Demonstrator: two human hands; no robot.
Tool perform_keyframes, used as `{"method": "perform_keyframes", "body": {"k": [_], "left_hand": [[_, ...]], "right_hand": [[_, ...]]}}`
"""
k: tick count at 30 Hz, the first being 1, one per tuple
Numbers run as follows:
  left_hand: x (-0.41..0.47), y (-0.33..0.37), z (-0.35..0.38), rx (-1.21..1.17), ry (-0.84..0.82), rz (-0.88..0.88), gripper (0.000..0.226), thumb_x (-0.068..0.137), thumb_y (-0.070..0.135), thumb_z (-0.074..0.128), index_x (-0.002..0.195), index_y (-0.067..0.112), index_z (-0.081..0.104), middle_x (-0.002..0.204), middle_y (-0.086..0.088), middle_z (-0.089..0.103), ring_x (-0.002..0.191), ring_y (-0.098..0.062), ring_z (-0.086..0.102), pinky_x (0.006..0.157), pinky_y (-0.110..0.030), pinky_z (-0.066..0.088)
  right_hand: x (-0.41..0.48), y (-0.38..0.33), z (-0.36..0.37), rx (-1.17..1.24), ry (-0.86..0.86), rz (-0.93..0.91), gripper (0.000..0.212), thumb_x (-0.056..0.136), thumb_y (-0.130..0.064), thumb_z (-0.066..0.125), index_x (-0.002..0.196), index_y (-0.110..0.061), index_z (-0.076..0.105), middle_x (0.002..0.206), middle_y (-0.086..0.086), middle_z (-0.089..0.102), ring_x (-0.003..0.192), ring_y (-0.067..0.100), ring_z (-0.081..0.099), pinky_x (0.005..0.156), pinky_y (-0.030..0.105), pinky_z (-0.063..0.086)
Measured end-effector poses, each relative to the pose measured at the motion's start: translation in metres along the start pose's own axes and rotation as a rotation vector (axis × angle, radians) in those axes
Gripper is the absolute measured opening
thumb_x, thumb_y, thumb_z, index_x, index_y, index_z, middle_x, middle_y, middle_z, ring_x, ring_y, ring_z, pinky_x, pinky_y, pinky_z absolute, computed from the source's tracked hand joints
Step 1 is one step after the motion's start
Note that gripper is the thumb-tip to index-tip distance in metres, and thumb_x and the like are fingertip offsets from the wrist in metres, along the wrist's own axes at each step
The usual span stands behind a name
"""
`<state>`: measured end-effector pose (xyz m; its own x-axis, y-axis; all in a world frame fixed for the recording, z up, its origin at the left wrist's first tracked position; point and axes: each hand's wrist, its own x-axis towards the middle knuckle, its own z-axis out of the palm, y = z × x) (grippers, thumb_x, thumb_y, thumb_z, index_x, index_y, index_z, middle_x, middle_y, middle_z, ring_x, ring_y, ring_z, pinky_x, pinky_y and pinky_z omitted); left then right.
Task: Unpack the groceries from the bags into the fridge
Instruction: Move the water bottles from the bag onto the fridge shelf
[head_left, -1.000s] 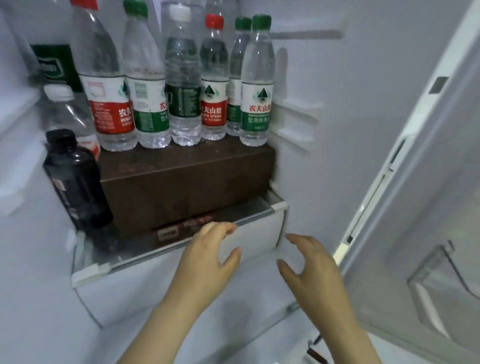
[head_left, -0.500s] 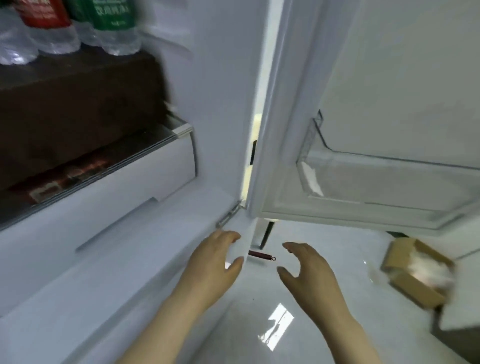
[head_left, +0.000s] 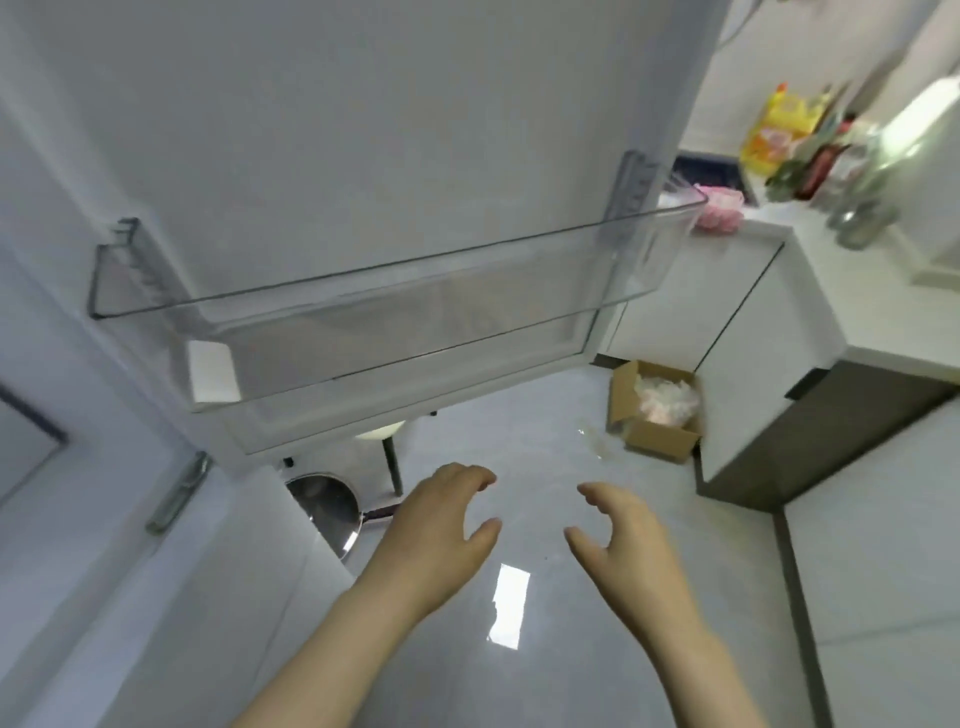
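Observation:
The open fridge door (head_left: 363, 130) fills the upper left, with an empty clear door shelf (head_left: 395, 322) across it. My left hand (head_left: 441, 525) and my right hand (head_left: 623, 535) hover side by side over the glossy floor, below that shelf, fingers loosely curled and holding nothing. On the white counter (head_left: 831, 291) at the upper right lie colourful grocery packs (head_left: 784, 130) and a pink item (head_left: 719, 210), blurred. The fridge's inside is out of view.
A cardboard box (head_left: 654, 410) with pale wrapping sits on the floor beside the white cabinet (head_left: 727, 332). A steel pan (head_left: 327, 506) lies on the floor under the door's lower edge, next to a thin dark leg (head_left: 392, 462).
The view has swung right and down, from the bottles and brown box on the fridge shelf to the door, floor and counter. Both hands stayed empty and side by side.

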<state>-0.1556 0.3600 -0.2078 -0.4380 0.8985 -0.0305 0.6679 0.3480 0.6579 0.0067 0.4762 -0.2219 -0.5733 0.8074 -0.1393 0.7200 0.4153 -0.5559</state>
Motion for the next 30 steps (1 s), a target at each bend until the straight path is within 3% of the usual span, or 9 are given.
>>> {"method": "perform_keyframes", "body": {"k": [10, 18, 23, 30], "left_hand": [[0.062, 0.063, 0.048, 0.058, -0.236, 0.322, 0.041, 0.092, 0.035, 0.054, 0.132, 0.029, 0.047, 0.128, 0.015, 0.048, 0.116, 0.000, 0.045, 0.092, -0.010, 0.031], [0.094, 0.106, 0.072, 0.065, -0.494, 0.660, 0.043, 0.092, 0.036, 0.055, 0.133, 0.028, 0.046, 0.130, 0.012, 0.050, 0.119, -0.004, 0.047, 0.097, -0.017, 0.036], [0.086, 0.134, 0.092, 0.024, -0.650, 0.846, 0.042, 0.092, 0.036, 0.055, 0.132, 0.027, 0.046, 0.129, 0.011, 0.050, 0.117, -0.004, 0.048, 0.095, -0.017, 0.038], [0.057, 0.186, 0.127, -0.055, -0.780, 1.032, 0.041, 0.092, 0.035, 0.055, 0.132, 0.027, 0.047, 0.126, 0.014, 0.049, 0.115, -0.001, 0.047, 0.094, -0.016, 0.039]], "right_hand": [[-0.033, 0.067, -0.042, 0.066, 0.253, 0.316, 0.050, 0.090, -0.031, 0.061, 0.138, -0.025, 0.048, 0.136, -0.009, 0.051, 0.124, 0.007, 0.049, 0.099, 0.019, 0.036], [-0.082, 0.065, -0.046, 0.098, 0.517, 0.650, 0.050, 0.088, -0.030, 0.063, 0.136, -0.025, 0.050, 0.134, -0.009, 0.054, 0.121, 0.006, 0.052, 0.092, 0.014, 0.034], [-0.127, 0.056, -0.046, 0.093, 0.687, 0.852, 0.047, 0.085, -0.028, 0.065, 0.131, -0.022, 0.055, 0.128, -0.007, 0.058, 0.117, 0.010, 0.054, 0.093, 0.018, 0.038], [-0.191, 0.062, -0.063, 0.070, 0.875, 1.027, 0.045, 0.087, -0.025, 0.066, 0.130, -0.021, 0.056, 0.123, -0.005, 0.059, 0.110, 0.008, 0.053, 0.087, 0.015, 0.033]]}}
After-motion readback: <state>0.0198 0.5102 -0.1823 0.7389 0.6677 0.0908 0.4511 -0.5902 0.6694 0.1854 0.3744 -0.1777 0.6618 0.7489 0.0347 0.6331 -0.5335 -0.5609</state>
